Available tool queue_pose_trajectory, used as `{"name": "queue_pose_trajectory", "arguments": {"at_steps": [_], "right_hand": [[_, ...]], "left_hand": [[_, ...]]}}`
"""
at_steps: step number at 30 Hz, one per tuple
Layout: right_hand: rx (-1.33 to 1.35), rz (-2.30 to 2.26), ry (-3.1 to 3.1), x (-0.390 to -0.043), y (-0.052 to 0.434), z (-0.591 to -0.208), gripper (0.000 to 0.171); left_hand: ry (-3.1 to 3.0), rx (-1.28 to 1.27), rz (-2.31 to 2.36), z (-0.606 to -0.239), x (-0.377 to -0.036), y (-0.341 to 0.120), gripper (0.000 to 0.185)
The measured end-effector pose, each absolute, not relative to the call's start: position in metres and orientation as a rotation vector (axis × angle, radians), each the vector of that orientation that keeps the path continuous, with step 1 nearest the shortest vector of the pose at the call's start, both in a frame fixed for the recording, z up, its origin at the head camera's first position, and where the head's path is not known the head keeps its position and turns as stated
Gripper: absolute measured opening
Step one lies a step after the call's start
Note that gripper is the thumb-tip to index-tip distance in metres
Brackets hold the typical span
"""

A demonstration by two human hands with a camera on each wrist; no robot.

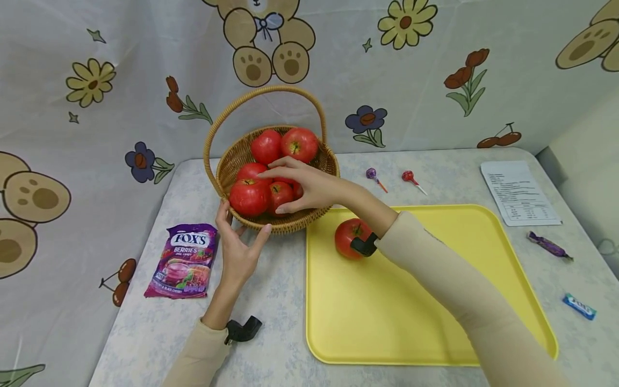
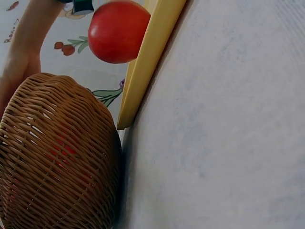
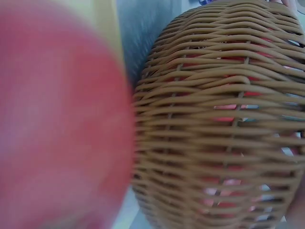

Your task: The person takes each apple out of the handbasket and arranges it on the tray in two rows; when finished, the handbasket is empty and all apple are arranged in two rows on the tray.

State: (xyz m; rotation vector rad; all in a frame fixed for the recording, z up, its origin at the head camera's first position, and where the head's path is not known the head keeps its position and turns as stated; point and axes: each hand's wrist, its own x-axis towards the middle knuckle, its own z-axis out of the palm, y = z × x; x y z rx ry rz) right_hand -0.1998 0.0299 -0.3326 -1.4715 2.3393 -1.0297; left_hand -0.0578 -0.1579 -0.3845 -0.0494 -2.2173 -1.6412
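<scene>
- In the head view, a wicker basket (image 1: 290, 227) stands on the table and several red apples (image 1: 249, 198) lie inside it; only this view looks into the basket from above.
- The left hand (image 1: 239, 258) touches the near left side of the basket, with thumb and forefinger spread apart.
- The right hand (image 1: 309, 185) reaches over the basket's right rim and lies on the apples, its thumb apart from the other fingers; I cannot tell if it is gripping one.
- One more apple (image 1: 348, 236) sits on the yellow tray (image 1: 396, 317), partly behind the right wrist.
- The left wrist view shows what the head view hides: the outer wall of the basket from low down, with red visible through the weave, and the tray's edge from the side.
- In the right wrist view, the tray's apple is very near and blurred, just beside the basket.
- The tabletop (image 1: 271, 301) is pale with bluish patches. On it lie a purple candy bag (image 1: 184, 260), two lollipops (image 1: 408, 176), a printed white sheet (image 1: 521, 193) and two wrapped candies (image 1: 549, 246).
- Behind the table, a light cloth (image 1: 159, 54) carries bears, flowers and cherries.
</scene>
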Motion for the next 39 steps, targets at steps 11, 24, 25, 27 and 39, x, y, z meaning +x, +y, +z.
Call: {"name": "queue_pose_trajectory", "arguments": {"at_steps": [11,24,25,27,39], "right_hand": [[-1.486,-1.023,2.189,-0.21,0.003,-0.341,0.067],[-1.462,-0.973,2.197,-0.211,-0.013,-0.345,0.065],[-1.461,-0.974,2.199,-0.211,-0.014,-0.345,0.064],[-1.454,-0.982,2.201,-0.212,-0.015,-0.346,0.062],[-1.458,-1.053,2.199,-0.213,-0.023,-0.35,0.053]], "left_hand": [[-2.219,-0.027,-1.671,-0.387,-0.059,-0.16,0.094],[-2.217,-0.039,-1.671,-0.387,-0.059,-0.159,0.094],[-2.216,-0.038,-1.67,-0.387,-0.059,-0.159,0.094],[-2.214,-0.041,-1.667,-0.387,-0.059,-0.159,0.094],[-2.215,-0.041,-1.651,-0.387,-0.059,-0.16,0.093]]}}
